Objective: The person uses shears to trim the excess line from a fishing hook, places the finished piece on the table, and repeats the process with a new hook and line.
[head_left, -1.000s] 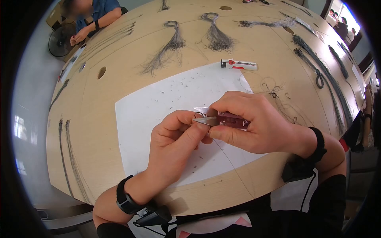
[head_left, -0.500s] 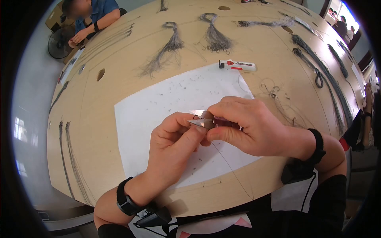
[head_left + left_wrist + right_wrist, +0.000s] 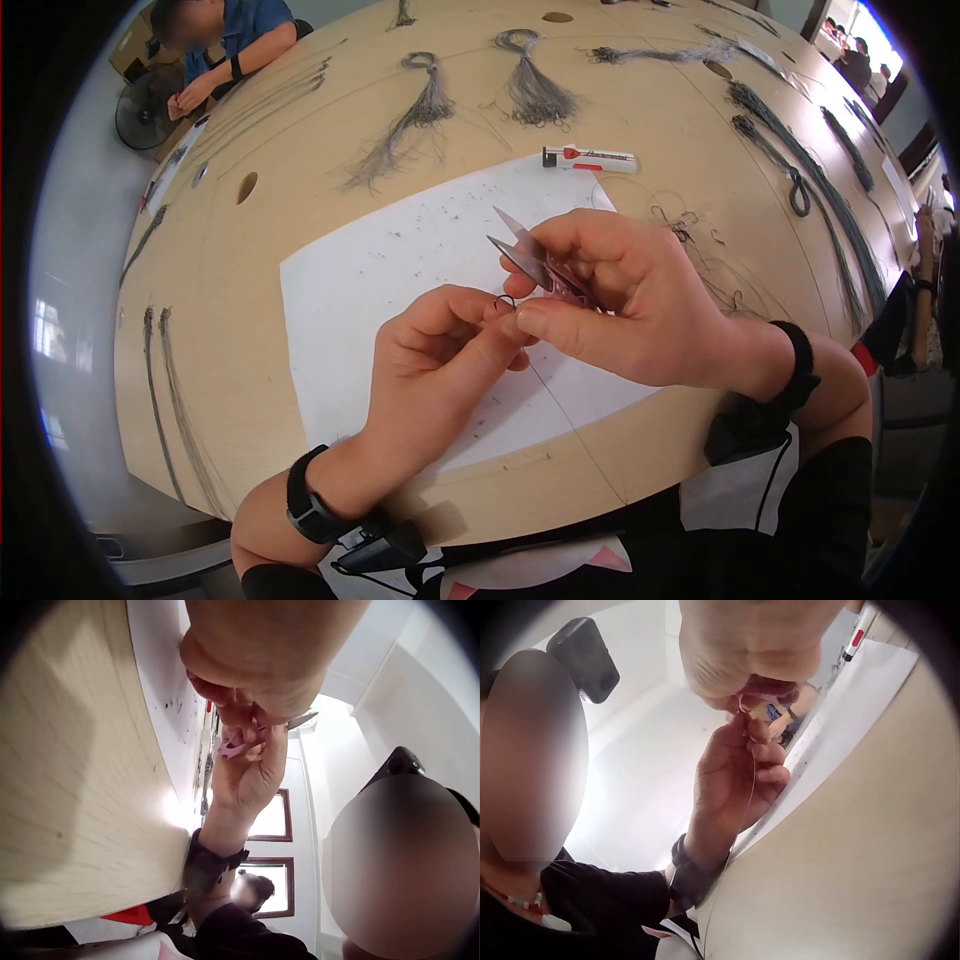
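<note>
My left hand (image 3: 425, 375) pinches a small dark fishing hook (image 3: 504, 299) between thumb and index finger, its bend standing above the fingertips. A thin line (image 3: 570, 412) runs down from the fingers toward the table's front edge; the right wrist view shows this line (image 3: 753, 776) as well. In my right hand (image 3: 640, 310) are small thread snips (image 3: 528, 256) with pinkish handles, mostly covered by the fingers. Their two blades are spread and point up and left, above the hook. The right thumb tip is right at the hook's shank, beside the left fingertips.
Under the hands lies a white paper sheet (image 3: 335, 300) with small dark clippings. A white lighter (image 3: 600, 160) sits at its far edge. Loose hooks and line (image 3: 700, 235) lie to the right. Bundles of hooked lines (image 3: 540, 90) lie farther back. Another person (image 3: 250, 45) sits at far left.
The snips' blades were at the hook by the left fingertips; now they have swung up and away from it. The right thumb has come in to the left fingertips.
</note>
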`<action>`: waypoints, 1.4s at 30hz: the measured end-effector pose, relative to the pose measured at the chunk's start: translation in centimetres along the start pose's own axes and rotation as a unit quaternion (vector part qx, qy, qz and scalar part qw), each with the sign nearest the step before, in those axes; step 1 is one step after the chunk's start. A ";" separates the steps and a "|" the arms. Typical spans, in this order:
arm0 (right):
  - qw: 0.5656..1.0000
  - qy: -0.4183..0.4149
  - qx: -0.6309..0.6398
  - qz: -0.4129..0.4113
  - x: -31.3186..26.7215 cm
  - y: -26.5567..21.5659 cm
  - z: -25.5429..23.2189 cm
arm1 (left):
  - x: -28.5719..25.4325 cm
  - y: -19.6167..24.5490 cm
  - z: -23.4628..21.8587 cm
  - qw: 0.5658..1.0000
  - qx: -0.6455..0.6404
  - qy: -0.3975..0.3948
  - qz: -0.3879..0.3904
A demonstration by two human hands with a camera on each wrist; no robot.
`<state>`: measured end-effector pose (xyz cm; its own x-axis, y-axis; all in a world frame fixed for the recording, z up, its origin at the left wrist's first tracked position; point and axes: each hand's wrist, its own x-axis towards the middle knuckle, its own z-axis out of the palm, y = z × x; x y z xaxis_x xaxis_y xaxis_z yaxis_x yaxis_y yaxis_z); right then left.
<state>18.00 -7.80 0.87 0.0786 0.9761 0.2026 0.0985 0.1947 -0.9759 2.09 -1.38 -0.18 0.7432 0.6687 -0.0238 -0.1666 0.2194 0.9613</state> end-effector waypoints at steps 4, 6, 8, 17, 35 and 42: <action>0.995 -0.036 -0.088 -0.018 -0.1 -0.9 -0.3 | -0.2 0.1 0.1 1.000 0.018 -0.018 -0.002; 0.995 -0.029 -0.089 -0.025 -0.2 -0.7 -0.1 | -0.1 0.1 0.1 1.000 0.026 -0.015 0.000; 0.995 -0.023 -0.089 -0.032 -0.2 -0.5 -0.1 | -0.1 0.0 0.0 1.000 0.016 -0.015 0.002; 0.995 -0.016 -0.102 -0.014 0.4 -0.6 -0.5 | -0.1 0.6 -0.1 0.999 0.019 0.032 -0.035; 0.966 -0.090 -0.229 -0.085 0.4 -0.6 -1.2 | -0.1 0.3 -0.3 0.999 -0.008 0.039 -0.019; 0.999 -0.034 0.000 -0.001 0.2 -0.3 -0.7 | 0.0 0.3 0.1 1.000 -0.009 0.008 -0.016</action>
<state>18.71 -7.75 1.21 0.0113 0.9802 0.1978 0.0981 0.1958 -0.9757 2.14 -1.40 0.13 0.7378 0.6725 -0.0588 -0.1550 0.2535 0.9549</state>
